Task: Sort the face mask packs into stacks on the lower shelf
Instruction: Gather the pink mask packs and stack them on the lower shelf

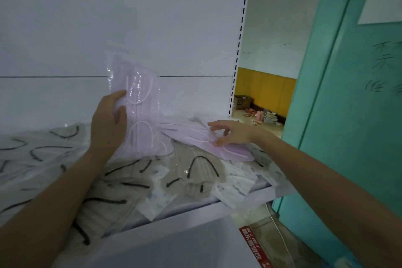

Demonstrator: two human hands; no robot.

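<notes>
My left hand (pixel 108 119) grips an upright bundle of pink mask packs (pixel 139 102) in clear plastic, lifted against the white back panel. My right hand (pixel 228 132) reaches over another pink mask pack (pixel 195 139) lying flat on the pile, fingertips touching its top, fingers slightly bent. Beige mask packs with dark ear loops (pixel 195 172) cover the shelf around and below both hands. White and blue mask packs (pixel 235 187) lie near the shelf's right front corner.
The white shelf's front edge (pixel 195 209) runs across below the pile, with a lower white shelf surface (pixel 174 243) beneath. A slotted upright post (pixel 237 61) bounds the shelf on the right. A teal door (pixel 348 93) stands to the right. Boxes and litter (pixel 243 102) lie on the far floor.
</notes>
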